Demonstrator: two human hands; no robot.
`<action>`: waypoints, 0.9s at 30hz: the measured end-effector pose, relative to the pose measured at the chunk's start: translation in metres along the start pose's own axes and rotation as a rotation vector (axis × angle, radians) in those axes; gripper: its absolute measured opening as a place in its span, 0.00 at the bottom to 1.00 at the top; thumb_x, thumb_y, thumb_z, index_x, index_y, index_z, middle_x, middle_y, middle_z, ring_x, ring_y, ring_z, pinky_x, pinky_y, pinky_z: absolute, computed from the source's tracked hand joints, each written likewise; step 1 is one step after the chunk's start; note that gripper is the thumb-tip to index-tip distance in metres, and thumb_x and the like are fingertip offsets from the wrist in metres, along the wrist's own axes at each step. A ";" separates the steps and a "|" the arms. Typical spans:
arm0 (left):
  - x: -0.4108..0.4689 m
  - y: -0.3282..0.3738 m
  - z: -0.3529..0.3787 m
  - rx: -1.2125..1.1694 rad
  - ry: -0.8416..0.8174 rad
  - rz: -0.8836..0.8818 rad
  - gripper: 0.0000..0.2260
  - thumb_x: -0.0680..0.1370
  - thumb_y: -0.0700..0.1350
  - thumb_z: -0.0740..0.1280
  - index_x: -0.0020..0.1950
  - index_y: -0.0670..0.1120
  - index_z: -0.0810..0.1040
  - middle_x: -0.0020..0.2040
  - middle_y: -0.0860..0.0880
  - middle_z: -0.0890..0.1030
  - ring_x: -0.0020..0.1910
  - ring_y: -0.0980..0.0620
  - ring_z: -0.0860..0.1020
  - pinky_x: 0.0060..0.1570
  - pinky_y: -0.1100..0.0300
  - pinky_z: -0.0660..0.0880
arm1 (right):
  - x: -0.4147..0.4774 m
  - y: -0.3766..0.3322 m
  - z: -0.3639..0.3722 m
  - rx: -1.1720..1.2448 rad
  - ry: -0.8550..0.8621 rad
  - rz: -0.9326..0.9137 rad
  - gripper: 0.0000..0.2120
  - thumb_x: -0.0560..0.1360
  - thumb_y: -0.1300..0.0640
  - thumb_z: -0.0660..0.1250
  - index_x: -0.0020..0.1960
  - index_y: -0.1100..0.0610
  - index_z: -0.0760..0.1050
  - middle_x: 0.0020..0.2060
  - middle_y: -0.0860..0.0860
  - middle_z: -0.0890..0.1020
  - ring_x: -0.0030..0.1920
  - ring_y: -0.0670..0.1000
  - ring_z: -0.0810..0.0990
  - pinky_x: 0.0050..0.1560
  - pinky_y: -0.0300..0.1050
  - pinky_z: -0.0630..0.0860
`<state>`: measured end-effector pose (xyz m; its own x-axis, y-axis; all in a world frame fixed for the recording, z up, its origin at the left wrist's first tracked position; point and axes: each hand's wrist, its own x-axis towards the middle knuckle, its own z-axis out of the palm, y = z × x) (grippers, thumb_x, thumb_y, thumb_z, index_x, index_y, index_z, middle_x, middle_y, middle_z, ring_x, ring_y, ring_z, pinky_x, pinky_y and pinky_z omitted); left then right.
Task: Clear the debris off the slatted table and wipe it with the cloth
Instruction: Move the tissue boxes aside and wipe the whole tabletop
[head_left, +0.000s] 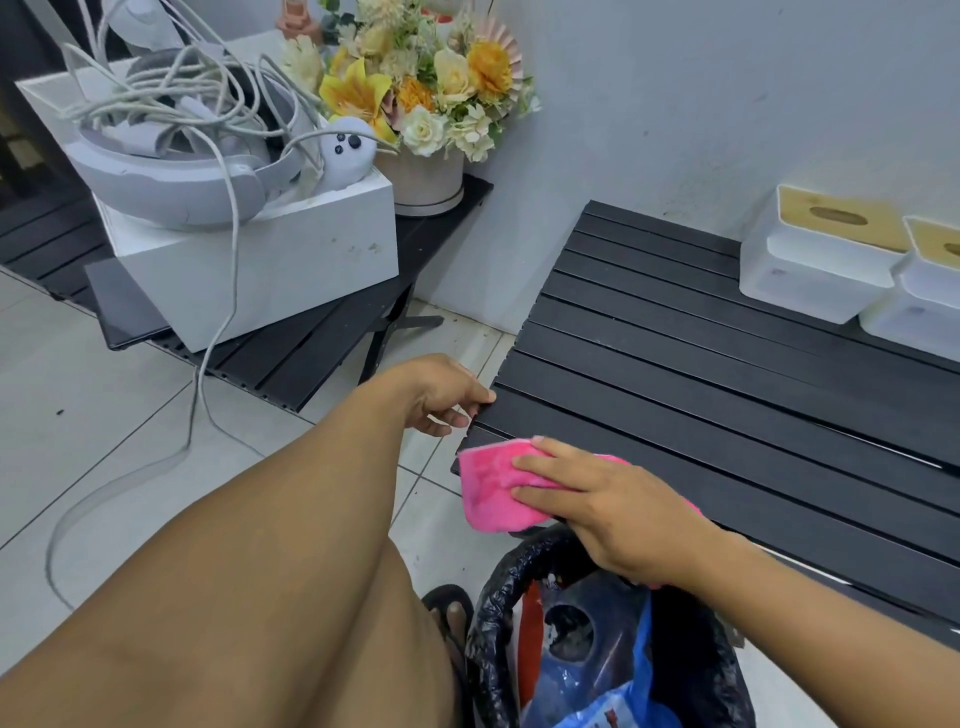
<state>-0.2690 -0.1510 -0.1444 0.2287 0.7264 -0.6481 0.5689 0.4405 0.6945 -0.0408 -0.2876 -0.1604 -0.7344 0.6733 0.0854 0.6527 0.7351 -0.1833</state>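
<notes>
Leaned in with the left forearm (234, 571) nearest of all, filling the lower left, and with a sandalled foot (449, 613) on the tiled floor (104, 405) beside it. Gripped the near end of the slatted table (727, 395) with the left hand (441, 400), thumb on top of a slat end and fingers curled under it. Pressed the pink cloth (488, 483) flat onto the table's near left corner with the right hand (597, 499), fingers straight and spread, nothing pinched.

Could make out only scraps of red and white print on a blue plastic bag (623, 675), cut off at the bottom edge and unreadable.

Stood right over a bin (498, 623) lined with black plastic, just below the cloth and touching the table's front edge; saw in it the blue bag and a red and white wrapper (530, 639). Saw at the table's far right two white tissue boxes (810, 265) (914, 306) side by side, each with a wooden lid and an oval slot; contents hidden. Saw on a second slatted table (311, 353) to the left a white box (291, 249) holding a pale headset (171, 176), a controller (348, 150) and tangled cables (171, 93), and behind it a cream pot (426, 182) full of flowers (431, 78).
</notes>
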 end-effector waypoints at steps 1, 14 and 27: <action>0.000 0.000 0.000 -0.001 -0.001 -0.001 0.04 0.78 0.45 0.69 0.44 0.47 0.78 0.36 0.50 0.77 0.30 0.54 0.75 0.35 0.60 0.72 | -0.008 0.004 -0.002 -0.011 -0.006 0.010 0.24 0.77 0.59 0.54 0.71 0.49 0.72 0.74 0.44 0.67 0.77 0.48 0.58 0.66 0.50 0.73; 0.002 0.000 0.000 0.014 -0.006 -0.009 0.04 0.78 0.46 0.69 0.49 0.46 0.81 0.40 0.50 0.79 0.34 0.53 0.75 0.37 0.58 0.74 | 0.039 -0.003 0.000 -0.040 0.095 0.154 0.25 0.74 0.56 0.51 0.66 0.49 0.77 0.70 0.46 0.73 0.71 0.51 0.69 0.51 0.48 0.81; 0.003 0.000 0.002 0.010 0.011 -0.024 0.05 0.78 0.47 0.69 0.45 0.47 0.79 0.37 0.50 0.78 0.31 0.53 0.76 0.37 0.59 0.74 | -0.041 -0.008 -0.010 -0.074 -0.065 0.064 0.24 0.76 0.57 0.56 0.72 0.48 0.70 0.74 0.45 0.67 0.77 0.49 0.57 0.70 0.46 0.67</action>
<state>-0.2671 -0.1498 -0.1467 0.2060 0.7219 -0.6606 0.5822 0.4522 0.6757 -0.0145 -0.3203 -0.1529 -0.7001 0.7140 0.0115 0.7086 0.6966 -0.1128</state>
